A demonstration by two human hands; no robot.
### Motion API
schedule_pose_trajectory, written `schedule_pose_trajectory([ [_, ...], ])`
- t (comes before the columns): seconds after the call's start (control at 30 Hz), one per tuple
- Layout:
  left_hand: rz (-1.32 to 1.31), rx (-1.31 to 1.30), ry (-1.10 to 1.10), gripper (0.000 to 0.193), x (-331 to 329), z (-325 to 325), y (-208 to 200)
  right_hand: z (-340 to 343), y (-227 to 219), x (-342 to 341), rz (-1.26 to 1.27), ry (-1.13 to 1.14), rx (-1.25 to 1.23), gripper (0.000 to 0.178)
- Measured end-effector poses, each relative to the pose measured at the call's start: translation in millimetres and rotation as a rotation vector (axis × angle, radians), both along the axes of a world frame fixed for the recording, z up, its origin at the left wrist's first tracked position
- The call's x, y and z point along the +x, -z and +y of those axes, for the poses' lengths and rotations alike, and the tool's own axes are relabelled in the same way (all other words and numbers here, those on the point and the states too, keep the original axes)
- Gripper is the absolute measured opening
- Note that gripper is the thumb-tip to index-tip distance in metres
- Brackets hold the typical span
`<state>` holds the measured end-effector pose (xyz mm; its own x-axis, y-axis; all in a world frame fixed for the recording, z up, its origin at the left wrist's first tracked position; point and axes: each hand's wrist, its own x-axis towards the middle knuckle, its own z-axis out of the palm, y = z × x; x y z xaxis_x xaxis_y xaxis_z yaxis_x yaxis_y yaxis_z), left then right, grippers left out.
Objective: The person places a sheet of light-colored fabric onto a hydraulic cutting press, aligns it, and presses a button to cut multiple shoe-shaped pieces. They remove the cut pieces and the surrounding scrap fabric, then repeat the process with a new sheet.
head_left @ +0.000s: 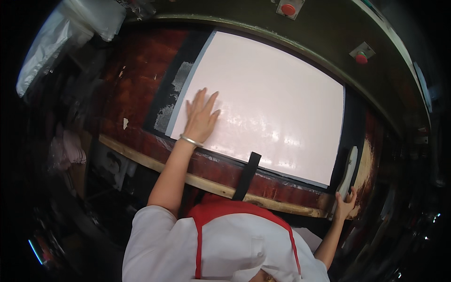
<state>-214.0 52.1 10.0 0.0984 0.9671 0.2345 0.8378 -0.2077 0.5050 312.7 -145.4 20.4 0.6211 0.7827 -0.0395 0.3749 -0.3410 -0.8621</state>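
A large, glossy, pale pink sheet [272,98] lies tilted on a dark backing, with a grey strip showing along its edges. My left hand [202,120], with a silver bangle at the wrist, rests on its lower left part, fingers spread and holding nothing. At the right end of the bench, my right hand [345,206] has its thumb and fingers around the lower part of a long, slim white tool [348,174]. The tool's exact kind is not clear, and part of its lower end is hidden by the hand.
The worn reddish-brown bench [141,70] has a wooden front edge [136,155]. A black strap [247,176] hangs over it near my red apron. Red push buttons [287,9] sit on the green machine beam behind. Clear plastic bags [70,37] hang at upper left.
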Motion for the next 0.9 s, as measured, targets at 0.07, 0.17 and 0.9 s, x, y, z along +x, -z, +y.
schedule_pose_trajectory([
  [0.07,0.227,-0.017,-0.123,0.053,-32,-7,-1,6,-19,-39,0.204,0.009,0.042,0.071],
  [0.17,0.354,-0.218,-0.162,0.056,-55,-13,9,40,-43,-119,0.237,-0.234,0.25,0.078],
  [0.9,0.016,-0.028,-0.123,0.055,-64,5,14,213,-13,-472,-0.52,-0.578,0.138,0.075],
])
